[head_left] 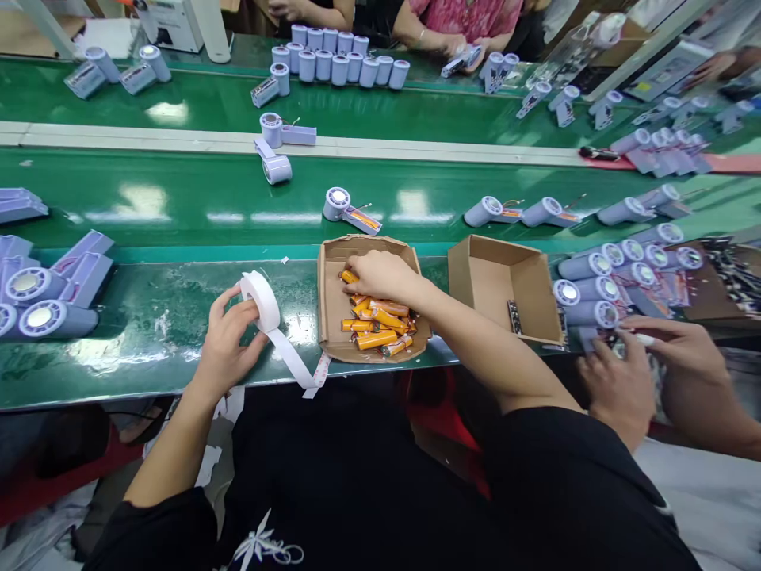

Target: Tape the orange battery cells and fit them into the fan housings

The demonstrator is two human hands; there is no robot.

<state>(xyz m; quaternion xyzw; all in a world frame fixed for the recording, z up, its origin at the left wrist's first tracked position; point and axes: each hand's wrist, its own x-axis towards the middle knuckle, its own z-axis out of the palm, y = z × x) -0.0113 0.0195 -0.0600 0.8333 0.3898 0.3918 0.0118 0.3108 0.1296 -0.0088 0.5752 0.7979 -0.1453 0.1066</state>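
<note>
Wearing a black T-shirt [357, 476] with a white leafy print, closest to the camera. Facing a wide green conveyor belt [208, 190], divided lengthwise by a pale rail [416, 149]. Leaning over a green desk [148, 349] along the belt's near side. Seeing, on that desk, an open cardboard box [511, 277] and, just to its left, a shallow cardboard tray [324, 317]. Flanked by lilac handheld-fan housings [53, 297], piled at both sides and also scattered or grouped on the belt. Sitting near a co-worker's hands [618, 388], at work beside the piled housings on the right.

Reaching the right hand [380, 277] down into the tray, fingertips at the orange battery cells [376, 339] heaped there; cannot tell whether that grip is pinching one. Holding a white tape roll [261, 297] on edge over the desk in the left hand [229, 337], grip pinching its rim between fingers and thumb. Trailing a loose tape strip [290, 358] from roll to desk edge. Leaving visible small black components [514, 316] inside the box.
</note>
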